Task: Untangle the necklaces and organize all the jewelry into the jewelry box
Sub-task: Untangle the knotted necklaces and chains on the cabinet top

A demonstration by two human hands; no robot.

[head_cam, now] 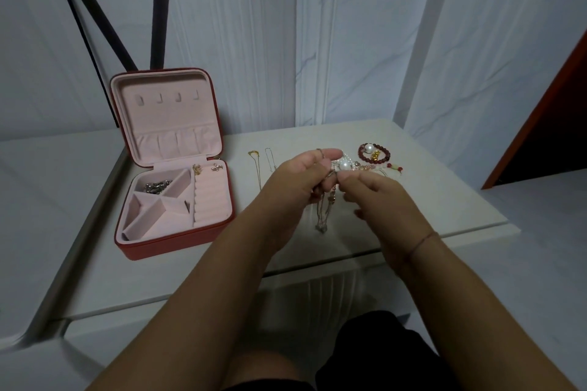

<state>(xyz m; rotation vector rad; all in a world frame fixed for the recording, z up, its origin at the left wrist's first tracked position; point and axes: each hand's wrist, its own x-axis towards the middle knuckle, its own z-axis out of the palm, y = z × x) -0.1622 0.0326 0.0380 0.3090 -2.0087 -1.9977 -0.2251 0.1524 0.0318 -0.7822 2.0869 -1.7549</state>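
Above white tabletop [444, 200]: tangled thin silver chains [322, 216].
Fingers of left hand [295, 181] and right hand [381, 197] pinch them; open red jewelry box [143, 251] left, dark-red bead bracelet [379, 146] behind.

A smooth white rectangular tabletop [444, 216] lies beneath the left hand [295, 181] and the right hand [378, 197]. Beyond both hands hangs creased white fabric sheeting [365, 41]. 2 broad black bars [162, 9] cross it, up and left of the left hand. A red-brown panel edge [536, 124] slants well right of the right hand. Black cloth [381, 352] lies nearer than both.
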